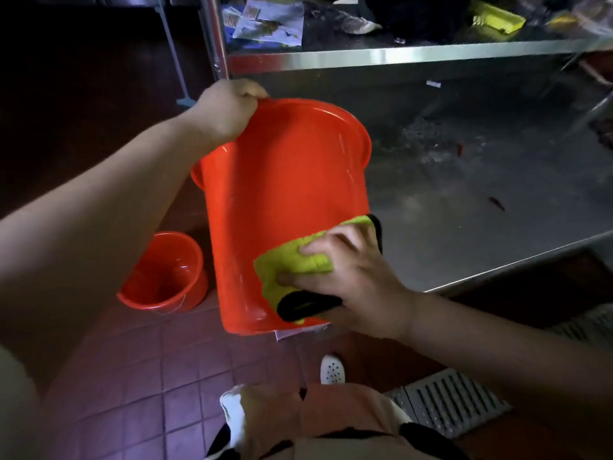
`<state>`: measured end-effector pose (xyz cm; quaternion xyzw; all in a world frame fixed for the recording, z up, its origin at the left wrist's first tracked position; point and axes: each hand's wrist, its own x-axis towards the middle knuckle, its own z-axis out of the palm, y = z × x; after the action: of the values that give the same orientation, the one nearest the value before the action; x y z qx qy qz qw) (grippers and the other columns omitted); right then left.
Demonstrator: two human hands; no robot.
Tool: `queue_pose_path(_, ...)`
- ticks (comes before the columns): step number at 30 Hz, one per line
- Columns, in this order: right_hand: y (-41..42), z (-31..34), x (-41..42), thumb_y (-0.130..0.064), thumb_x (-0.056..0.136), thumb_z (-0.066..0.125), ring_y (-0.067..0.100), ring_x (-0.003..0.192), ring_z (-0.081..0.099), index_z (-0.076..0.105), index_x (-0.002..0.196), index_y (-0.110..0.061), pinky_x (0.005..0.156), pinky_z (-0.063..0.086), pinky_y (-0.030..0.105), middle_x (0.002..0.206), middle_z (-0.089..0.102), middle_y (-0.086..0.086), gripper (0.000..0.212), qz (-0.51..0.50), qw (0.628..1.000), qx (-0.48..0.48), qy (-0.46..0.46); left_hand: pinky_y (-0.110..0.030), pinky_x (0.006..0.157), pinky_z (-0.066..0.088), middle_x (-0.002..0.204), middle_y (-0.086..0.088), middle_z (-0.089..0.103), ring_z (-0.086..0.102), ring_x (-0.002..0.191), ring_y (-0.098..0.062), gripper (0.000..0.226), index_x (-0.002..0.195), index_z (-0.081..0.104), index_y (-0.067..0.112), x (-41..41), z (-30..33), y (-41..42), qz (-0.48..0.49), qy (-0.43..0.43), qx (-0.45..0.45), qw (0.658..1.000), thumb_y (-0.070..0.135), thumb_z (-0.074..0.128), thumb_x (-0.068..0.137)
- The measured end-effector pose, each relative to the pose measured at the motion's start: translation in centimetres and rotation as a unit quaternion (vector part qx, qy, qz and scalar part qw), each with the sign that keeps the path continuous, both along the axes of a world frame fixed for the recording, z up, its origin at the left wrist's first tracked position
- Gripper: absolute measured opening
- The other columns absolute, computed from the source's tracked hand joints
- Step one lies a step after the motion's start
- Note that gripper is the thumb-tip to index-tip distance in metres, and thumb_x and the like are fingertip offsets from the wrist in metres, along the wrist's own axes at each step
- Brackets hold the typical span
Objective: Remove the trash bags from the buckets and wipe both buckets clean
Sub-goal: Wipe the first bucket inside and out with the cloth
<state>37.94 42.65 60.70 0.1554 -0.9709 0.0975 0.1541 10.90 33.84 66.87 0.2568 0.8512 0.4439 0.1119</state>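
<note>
Orange plastic fills the middle of the view: a big bucket (285, 207) held up in the air and tipped, so its outside wall faces us. Its inside is hidden, so I cannot tell what is in it. Something pale peeks out under its bottom edge, too small to make out.

The left hand (229, 107) grips the bucket's rim at the top, with the fingers curled over the edge and hidden behind it. The right hand (345, 280) presses a green and black cloth (292, 267) flat against the low part of the bucket's wall, fingers spread out over the cloth.

A second orange bucket (166, 273) stands upright on the red floor tiles (132, 376), down to the left. It looks shiny inside, with no bag in it.

Behind is a steel shelf (464, 180), wet and dirty. The upper shelf (398, 54) holds papers, a shoe and something yellow, dark and hard to see. A white shoe (332, 369) and a floor drain grate (454, 403) sit low down.
</note>
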Motion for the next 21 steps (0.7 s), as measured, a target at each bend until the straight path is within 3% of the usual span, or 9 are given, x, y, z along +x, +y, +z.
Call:
queue_pose_path(2, 0.2, -0.3, 1.4, -0.067, 0.083, 0.039, 0.027, 0.109, 0.042, 0.059, 0.124, -0.039, 0.085, 0.037, 0.049, 0.119, 0.058, 0.004, 0.053, 0.014, 1.0, 0.015, -0.008, -0.008, 0.065, 0.04, 0.091, 0.001, 0.059, 0.055, 0.083, -0.011, 0.023, 0.103, 0.066, 0.015, 0.4, 0.3, 0.7, -0.03, -0.041, 0.011, 0.999, 0.017, 0.051, 0.085)
queue_pose_path(3, 0.5, -0.3, 1.7, -0.067, 0.081, 0.043, 0.027, 0.109, 0.043, 0.059, 0.124, -0.039, 0.084, 0.038, 0.049, 0.119, 0.058, 0.004, 0.054, 0.02, 1.0, 0.023, -0.004, -0.008, 0.064, 0.039, 0.086, 0.005, 0.058, 0.053, 0.077, -0.006, 0.02, 0.097, 0.066, 0.017, 0.4, 0.1, 1.0, -0.036, -0.052, 0.012, 0.998, 0.028, 0.057, 0.082)
queue_pose_path(5, 1.1, -0.2, 1.4, -0.063, 0.08, 0.048, 0.027, 0.107, 0.044, 0.06, 0.124, -0.037, 0.082, 0.04, 0.049, 0.117, 0.06, 0.005, 0.052, 0.037, 0.998, 0.041, 0.019, -0.017, 0.083, 0.045, 0.094, 0.005, 0.065, 0.059, 0.085, -0.007, 0.038, 0.102, 0.068, 0.017, 0.3, -0.3, 1.3, -0.036, -0.05, 0.002, 0.998, 0.048, 0.062, 0.08)
queue_pose_path(7, 1.8, 0.1, 0.2, -0.057, 0.085, 0.046, 0.027, 0.105, 0.044, 0.062, 0.122, -0.036, 0.082, 0.041, 0.048, 0.115, 0.063, 0.005, 0.045, 0.045, 0.997, 0.051, 0.048, -0.029, 0.093, 0.047, 0.107, 0.0, 0.066, 0.061, 0.099, -0.015, 0.044, 0.106, 0.067, 0.02, 0.0, -0.6, 1.2, -0.007, -0.036, -0.003, 0.999, 0.055, 0.06, 0.08)
queue_pose_path(10, 3.5, 1.2, -3.0, -0.05, 0.082, 0.062, 0.029, 0.103, 0.048, 0.065, 0.118, -0.037, 0.081, 0.042, 0.048, 0.113, 0.064, 0.006, 0.038, -0.002, 0.995, 0.049, 0.087, -0.027, 0.092, 0.041, 0.113, 0.001, 0.063, 0.057, 0.106, -0.015, 0.04, 0.112, 0.064, 0.024, -0.6, -0.7, 0.8, 0.003, -0.077, 0.02, 0.997, 0.052, 0.059, 0.084)
queue_pose_path(15, 8.5, 4.6, -8.9, -0.048, 0.082, 0.064, 0.035, 0.101, 0.055, 0.065, 0.118, -0.038, 0.08, 0.038, 0.042, 0.115, 0.062, 0.007, 0.038, -0.079, 0.985, 0.113, 0.1, -0.035, 0.099, 0.045, 0.116, -0.004, 0.063, 0.06, 0.104, -0.019, 0.034, 0.114, 0.061, 0.017, 0.0, -1.2, 1.8, -0.03, -0.155, 0.082, 0.984, 0.041, 0.056, 0.091)
queue_pose_path(19, 10.5, 5.4, -12.6, -0.049, 0.082, 0.062, 0.031, 0.11, 0.046, 0.058, 0.125, -0.041, 0.088, 0.033, 0.042, 0.123, 0.054, 0.003, 0.044, -0.16, 0.981, 0.086, 0.072, -0.026, 0.086, 0.048, 0.104, 0.0, 0.063, 0.062, 0.091, -0.013, 0.033, 0.117, 0.061, 0.017, 0.1, -1.3, 2.8, -0.034, -0.169, 0.079, 0.982, 0.039, 0.054, 0.093)
queue_pose_path(21, 10.0, 4.8, -13.3, -0.053, 0.083, 0.059, 0.029, 0.112, 0.042, 0.054, 0.127, -0.046, 0.088, 0.031, 0.04, 0.126, 0.05, -0.002, 0.045, -0.204, 0.976, 0.053, 0.057, -0.012, 0.07, 0.049, 0.096, 0.008, 0.065, 0.063, 0.081, 0.0, 0.023, 0.109, 0.062, 0.024, -0.2, -1.7, 2.7, -0.036, -0.171, 0.074, 0.982, 0.039, 0.053, 0.094)
